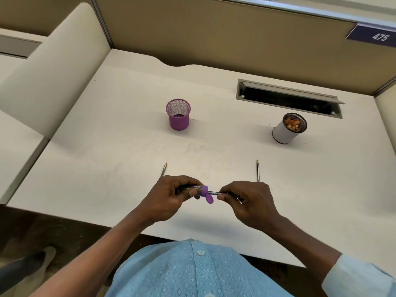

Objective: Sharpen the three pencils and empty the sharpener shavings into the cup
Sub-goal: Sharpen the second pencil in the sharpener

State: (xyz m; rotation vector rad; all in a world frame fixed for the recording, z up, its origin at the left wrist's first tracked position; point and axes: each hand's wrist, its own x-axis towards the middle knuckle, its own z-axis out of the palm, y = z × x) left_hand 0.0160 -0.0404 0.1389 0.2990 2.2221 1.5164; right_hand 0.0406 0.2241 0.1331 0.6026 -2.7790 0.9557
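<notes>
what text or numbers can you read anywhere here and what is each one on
"475": white digits on the dark blue sign plate at the top of the cubicle partition.
No lettering shows on the sharpener, purple mesh cup or white cup; any print on the held pencil is too small to read.

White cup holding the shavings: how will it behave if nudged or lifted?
White cup is probably light: what shows inside is shavings. It's taller than wide, so a high push may tip it and spill. The wall looks rigid and should take a firm hold.
</notes>
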